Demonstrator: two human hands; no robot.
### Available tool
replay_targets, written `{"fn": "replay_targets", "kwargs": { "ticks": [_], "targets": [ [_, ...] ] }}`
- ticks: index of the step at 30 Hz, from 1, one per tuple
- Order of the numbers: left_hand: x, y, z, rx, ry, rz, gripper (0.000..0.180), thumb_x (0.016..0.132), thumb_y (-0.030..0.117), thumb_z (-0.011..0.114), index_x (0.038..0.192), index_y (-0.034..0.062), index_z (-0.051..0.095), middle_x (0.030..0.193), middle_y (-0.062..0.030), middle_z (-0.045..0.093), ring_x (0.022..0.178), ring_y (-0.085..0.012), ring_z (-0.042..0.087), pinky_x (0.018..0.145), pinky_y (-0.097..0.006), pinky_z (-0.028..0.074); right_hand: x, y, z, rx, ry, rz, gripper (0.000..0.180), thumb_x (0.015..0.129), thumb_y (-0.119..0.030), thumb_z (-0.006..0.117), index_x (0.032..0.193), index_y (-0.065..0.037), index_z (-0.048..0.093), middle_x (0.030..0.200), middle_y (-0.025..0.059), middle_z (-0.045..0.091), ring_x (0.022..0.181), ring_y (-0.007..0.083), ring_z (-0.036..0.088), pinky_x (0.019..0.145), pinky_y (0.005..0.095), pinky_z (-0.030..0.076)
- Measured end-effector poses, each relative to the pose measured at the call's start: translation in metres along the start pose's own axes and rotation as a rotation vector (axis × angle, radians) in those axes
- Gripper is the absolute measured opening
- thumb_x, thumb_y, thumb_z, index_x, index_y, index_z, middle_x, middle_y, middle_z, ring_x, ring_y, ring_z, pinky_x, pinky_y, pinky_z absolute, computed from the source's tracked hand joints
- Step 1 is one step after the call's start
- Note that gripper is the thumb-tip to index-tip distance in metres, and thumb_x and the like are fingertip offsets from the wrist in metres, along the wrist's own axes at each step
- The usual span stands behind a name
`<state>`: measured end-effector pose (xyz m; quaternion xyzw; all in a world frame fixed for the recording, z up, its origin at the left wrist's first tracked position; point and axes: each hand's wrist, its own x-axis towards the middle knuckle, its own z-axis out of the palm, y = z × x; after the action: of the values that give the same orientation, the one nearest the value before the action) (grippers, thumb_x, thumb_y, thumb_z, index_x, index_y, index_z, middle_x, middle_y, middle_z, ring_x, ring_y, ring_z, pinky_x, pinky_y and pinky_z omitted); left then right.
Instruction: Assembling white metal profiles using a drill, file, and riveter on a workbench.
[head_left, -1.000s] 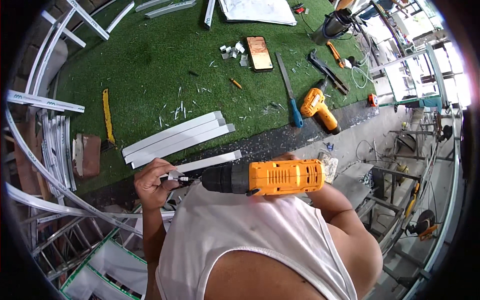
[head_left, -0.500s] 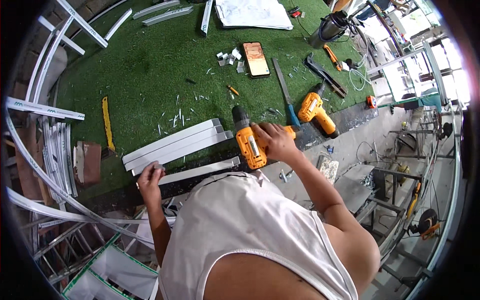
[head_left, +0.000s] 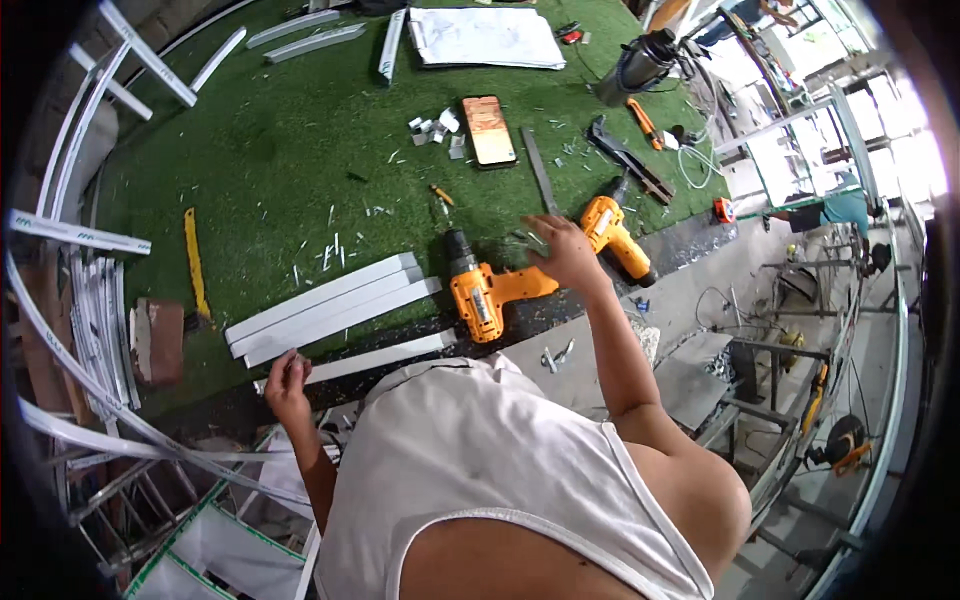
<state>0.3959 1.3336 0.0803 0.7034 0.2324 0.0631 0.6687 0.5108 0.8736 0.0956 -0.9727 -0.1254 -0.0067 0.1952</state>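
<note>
Two Drills Lie on the Green Bench

Two orange drills rest on the bench point(head_left: 250, 150). The near drill point(head_left: 485, 292) lies flat, just past the white metal bars point(head_left: 330, 305). The right hand point(head_left: 562, 252) hovers over the gap between it and the far drill point(head_left: 615, 235), fingers spread, its grip released and empty. The left hand point(head_left: 288, 380) is curled at the end of the single bar point(head_left: 375, 357) on the dark edge; whether it pinches something small, I cannot tell.

Drilling looks paused, and the bars are not yet joined together.

Half a second ago the right hand held the near drill upright. Now the drill is set down and let go. The left hand has slid a little lower.
</note>
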Motion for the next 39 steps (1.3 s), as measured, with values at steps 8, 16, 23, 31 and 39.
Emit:
{"fn": "replay_targets", "kwargs": {
  "ticks": [8, 16, 23, 31, 39],
  "targets": [
    [0.015, -0.017, -0.055, 0.592, 0.148, 0.132, 0.018, 0.089, 0.018, 0.061, 0.086, 0.0005, 0.064, 0.065, -0.0047, 0.062, 0.057, -0.0149, 0.054, 0.056, -0.027, 0.044, 0.067, 0.181, -0.026, -0.333, 0.165, 0.525, 0.056, 0.071, -0.017, 0.062, 0.125, -0.007, 0.052, 0.118, 0.0184, 0.056, 0.100, 0.0372, 0.058, 0.082, 0.0433, 0.050],
    [0.054, -0.002, 0.016, 0.903, 0.176, 0.651, 0.014, 0.083, 0.018, 0.063, 0.088, 0.0047, 0.065, 0.098, -0.0070, 0.066, 0.086, -0.0277, 0.061, 0.078, -0.035, 0.047, 0.100, 0.294, -0.015, -0.475, -0.143, 0.592, 0.025, 0.082, -0.017, 0.048, 0.102, -0.006, 0.057, 0.096, 0.0201, 0.064, 0.091, 0.0400, 0.062, 0.074, 0.0466, 0.051],
    [0.040, 0.016, 0.014, 0.727, 0.300, 0.606, 0.020, 0.081, 0.010, 0.064, 0.100, 0.0036, 0.064, 0.104, -0.0089, 0.064, 0.090, -0.0272, 0.060, 0.078, -0.034, 0.046, 0.115, 0.236, -0.063, -0.057, 0.331, 0.443, 0.037, 0.083, -0.020, 0.051, 0.116, -0.004, 0.057, 0.087, 0.0165, 0.066, 0.072, 0.0310, 0.062, 0.064, 0.0384, 0.048],
    [0.006, 0.082, 0.118, -0.089, -0.482, 0.254, 0.030, 0.082, 0.016, 0.067, 0.106, -0.0013, 0.063, 0.095, -0.0090, 0.066, 0.079, -0.0172, 0.060, 0.071, -0.026, 0.047, 0.058, -0.097, -0.045, 1.635, 0.139, 0.118, 0.052, 0.075, 0.002, 0.050, 0.127, -0.002, 0.048, 0.106, 0.0183, 0.063, 0.092, 0.0276, 0.062, 0.081, 0.0356, 0.049],
    [-0.020, 0.120, 0.054, 0.719, -0.358, 0.146, 0.019, 0.072, 0.011, 0.072, 0.081, -0.0017, 0.061, 0.060, -0.0087, 0.057, 0.048, -0.0202, 0.045, 0.048, -0.032, 0.038, 0.033, -0.152, 0.028, 1.014, -0.402, -0.163, 0.048, 0.069, 0.000, 0.061, 0.117, 0.000, 0.052, 0.098, 0.0124, 0.065, 0.076, 0.0164, 0.060, 0.068, 0.0239, 0.047]
  ]
}}
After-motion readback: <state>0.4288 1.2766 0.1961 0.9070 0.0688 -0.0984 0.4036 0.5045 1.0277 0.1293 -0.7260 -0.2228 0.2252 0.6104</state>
